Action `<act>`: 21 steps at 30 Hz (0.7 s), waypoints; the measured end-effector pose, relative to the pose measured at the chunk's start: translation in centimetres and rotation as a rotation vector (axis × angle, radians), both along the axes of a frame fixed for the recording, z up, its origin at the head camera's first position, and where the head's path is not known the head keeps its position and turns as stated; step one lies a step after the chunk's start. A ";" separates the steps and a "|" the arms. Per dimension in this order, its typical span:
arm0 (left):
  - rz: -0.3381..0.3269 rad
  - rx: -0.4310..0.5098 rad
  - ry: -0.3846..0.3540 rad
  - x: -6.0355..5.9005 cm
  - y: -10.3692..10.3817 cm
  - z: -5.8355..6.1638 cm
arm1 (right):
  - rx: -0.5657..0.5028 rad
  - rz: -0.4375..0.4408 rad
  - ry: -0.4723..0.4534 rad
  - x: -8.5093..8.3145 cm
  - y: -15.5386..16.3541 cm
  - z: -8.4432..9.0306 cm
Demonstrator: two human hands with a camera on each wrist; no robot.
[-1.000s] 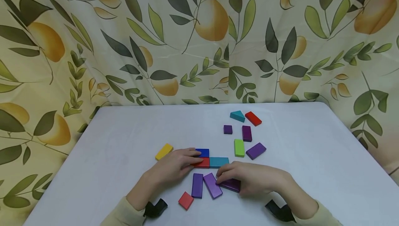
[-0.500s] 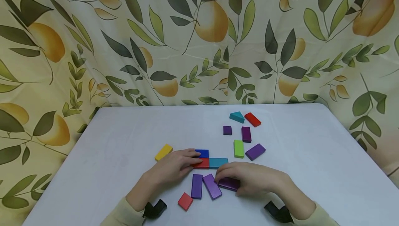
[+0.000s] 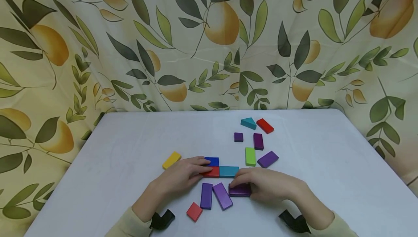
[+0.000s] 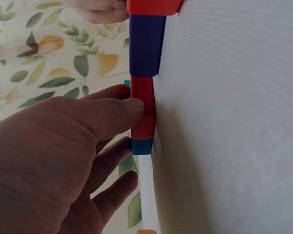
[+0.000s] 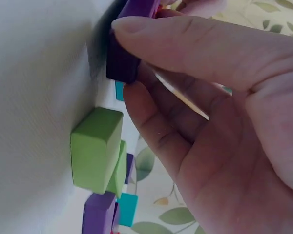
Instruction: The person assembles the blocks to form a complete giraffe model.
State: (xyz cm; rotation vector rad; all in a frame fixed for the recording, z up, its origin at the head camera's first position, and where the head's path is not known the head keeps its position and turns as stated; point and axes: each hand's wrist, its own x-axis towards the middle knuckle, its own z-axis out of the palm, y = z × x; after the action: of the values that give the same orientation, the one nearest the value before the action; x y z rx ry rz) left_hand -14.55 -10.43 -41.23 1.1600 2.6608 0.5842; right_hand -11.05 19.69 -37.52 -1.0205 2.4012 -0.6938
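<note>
We see the right hand [image 3: 264, 184] pinching a dark purple block [image 3: 240, 190] low on the white table [image 3: 137, 139], thumb and fingers curled round it, grip clenched on the block. The block lies flat, just right of a tilted light purple block [image 3: 222, 195] and an upright violet block [image 3: 206, 195]. The left hand [image 3: 181, 177] rests flat with straight fingers, fingertips pressing a red block [image 3: 212, 172]; its grip is relaxed, holding nothing. The red block touches a blue block [image 3: 212, 161] behind it and a teal block [image 3: 229, 171] to its right. A small red square [image 3: 194, 211] sits near the left wrist. A yellow block [image 3: 171, 160] lies left of the hand. A green block [image 3: 250, 156] sits beyond the right hand, with more blocks further back.
</note>
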 end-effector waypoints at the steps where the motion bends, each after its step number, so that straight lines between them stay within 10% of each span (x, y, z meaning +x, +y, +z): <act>1: 0.001 0.000 -0.001 0.0 0.0 0.0 | -0.005 -0.002 0.001 -0.1 0.1 0.1; 21: -0.006 0.019 0.010 0.0 -0.1 0.0 | -0.102 -0.105 0.110 -5.2 0.6 0.9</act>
State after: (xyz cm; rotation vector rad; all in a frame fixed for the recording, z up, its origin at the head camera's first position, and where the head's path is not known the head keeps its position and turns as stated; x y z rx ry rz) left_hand -14.55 -10.57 -41.27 1.1783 2.6647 0.6056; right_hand -16.29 20.33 -36.65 -1.0024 2.5523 -0.8237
